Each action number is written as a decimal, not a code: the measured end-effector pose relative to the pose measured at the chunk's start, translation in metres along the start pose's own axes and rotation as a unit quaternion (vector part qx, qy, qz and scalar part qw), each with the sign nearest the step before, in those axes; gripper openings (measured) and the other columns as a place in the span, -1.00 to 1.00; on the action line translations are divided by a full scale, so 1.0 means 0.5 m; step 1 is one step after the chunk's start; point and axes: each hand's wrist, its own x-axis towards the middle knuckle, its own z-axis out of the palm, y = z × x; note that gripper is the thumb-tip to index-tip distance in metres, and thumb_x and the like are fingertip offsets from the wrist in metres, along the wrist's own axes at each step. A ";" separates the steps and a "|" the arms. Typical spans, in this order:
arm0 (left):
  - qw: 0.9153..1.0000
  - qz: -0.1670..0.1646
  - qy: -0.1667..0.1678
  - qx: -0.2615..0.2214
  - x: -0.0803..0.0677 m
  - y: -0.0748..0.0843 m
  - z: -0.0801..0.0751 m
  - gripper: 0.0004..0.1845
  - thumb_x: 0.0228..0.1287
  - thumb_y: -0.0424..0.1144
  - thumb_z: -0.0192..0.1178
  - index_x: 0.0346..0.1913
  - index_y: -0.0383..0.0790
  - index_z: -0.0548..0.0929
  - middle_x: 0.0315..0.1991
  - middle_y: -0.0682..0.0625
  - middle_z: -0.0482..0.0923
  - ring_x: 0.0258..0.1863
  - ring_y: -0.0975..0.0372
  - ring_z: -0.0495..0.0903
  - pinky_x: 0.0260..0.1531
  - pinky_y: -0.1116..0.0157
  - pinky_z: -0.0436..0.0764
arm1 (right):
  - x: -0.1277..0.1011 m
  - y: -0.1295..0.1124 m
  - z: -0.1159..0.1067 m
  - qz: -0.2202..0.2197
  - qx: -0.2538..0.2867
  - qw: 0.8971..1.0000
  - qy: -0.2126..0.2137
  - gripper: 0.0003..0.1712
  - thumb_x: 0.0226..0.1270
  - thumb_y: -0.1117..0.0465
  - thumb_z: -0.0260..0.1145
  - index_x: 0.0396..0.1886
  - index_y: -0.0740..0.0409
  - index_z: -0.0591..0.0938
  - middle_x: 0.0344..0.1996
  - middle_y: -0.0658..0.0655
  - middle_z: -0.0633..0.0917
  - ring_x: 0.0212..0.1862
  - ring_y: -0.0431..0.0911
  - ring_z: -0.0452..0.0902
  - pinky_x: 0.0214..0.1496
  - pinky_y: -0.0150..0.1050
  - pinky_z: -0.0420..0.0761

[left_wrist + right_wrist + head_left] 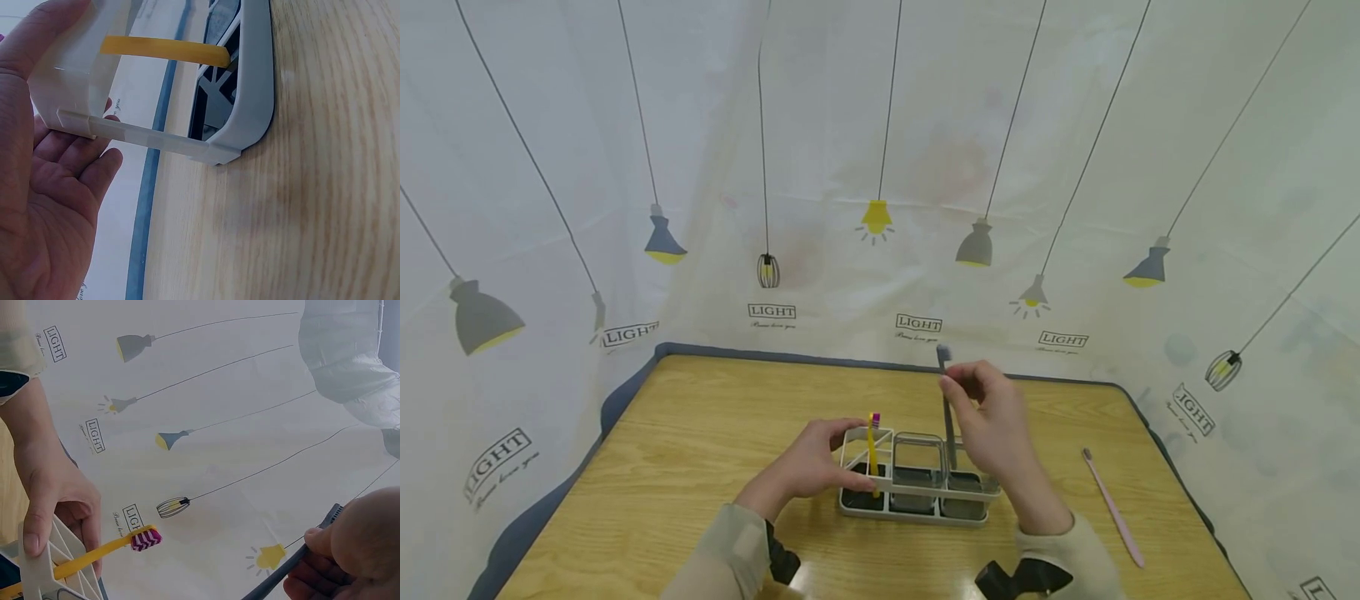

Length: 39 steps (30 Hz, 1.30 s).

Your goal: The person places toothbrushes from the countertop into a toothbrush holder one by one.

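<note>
A white toothbrush holder [917, 518] with a dark base stands on the table. My left hand [812, 458] grips its left end, thumb on the near side and fingers round the far side. In that end section a yellow toothbrush [872, 450] stands upright, its purple-and-white bristles [146, 539] facing up in the right wrist view. My right hand [1000, 425] pinches a dark grey toothbrush [948, 417] near its head, bristles up. The handle's lower end reaches down at the holder's right section; whether it is inside the clear cup there I cannot tell.
Clear cups fill the middle [919, 454] and right sections of the holder. A pink toothbrush [1115, 512] lies on the wooden table [722, 417] to the right. Behind the table's far edge hangs a pale curtain [827, 125] printed with lamps.
</note>
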 end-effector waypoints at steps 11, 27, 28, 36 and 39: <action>1.000 0.010 0.002 -0.005 0.003 -0.005 0.002 0.04 -0.05 0.09 0.73 0.51 -0.16 0.49 0.45 -0.08 0.47 0.48 -0.06 0.41 0.44 -0.07 0.40 | 0.003 -0.002 0.031 -0.012 0.038 0.999 -0.005 -0.93 0.53 0.38 0.35 -0.09 0.31 0.69 -0.23 0.17 0.72 -0.20 -0.02 0.64 -0.14 -0.32 0.66; 1.000 0.012 0.002 -0.001 0.003 -0.005 0.000 0.04 -0.06 0.09 0.73 0.51 -0.14 0.51 0.43 -0.04 0.50 0.46 -0.03 0.44 0.44 -0.04 0.41 | -0.002 0.012 0.085 -0.014 0.100 0.995 0.008 -0.92 0.53 0.39 0.35 -0.06 0.30 0.68 -0.20 0.18 0.70 -0.17 0.05 0.64 -0.12 -0.34 0.66; 1.000 0.011 0.003 0.000 0.003 -0.005 0.000 0.04 -0.06 0.09 0.73 0.51 -0.14 0.50 0.43 -0.04 0.50 0.46 -0.03 0.44 0.44 -0.04 0.40 | -0.002 0.014 0.088 -0.016 0.103 0.994 0.011 -0.92 0.53 0.39 0.35 -0.06 0.31 0.68 -0.20 0.18 0.70 -0.17 0.04 0.64 -0.12 -0.34 0.66; 1.000 0.009 0.003 0.002 0.004 -0.004 0.000 0.05 -0.07 0.10 0.73 0.51 -0.12 0.50 0.46 -0.03 0.48 0.48 -0.03 0.42 0.46 -0.04 0.39 | -0.003 0.023 0.105 -0.009 0.115 0.993 0.016 -0.89 0.54 0.37 0.34 -0.04 0.31 0.67 -0.17 0.18 0.70 -0.14 0.02 0.65 -0.07 -0.33 0.67; 1.000 0.007 0.003 0.000 0.004 -0.005 0.000 0.05 -0.07 0.11 0.73 0.52 -0.10 0.50 0.47 -0.03 0.46 0.48 -0.02 0.41 0.45 -0.04 0.39 | -0.003 0.026 0.110 -0.004 0.122 0.992 0.013 -0.91 0.54 0.36 0.34 -0.05 0.27 0.67 -0.16 0.19 0.70 -0.13 0.02 0.65 -0.06 -0.33 0.67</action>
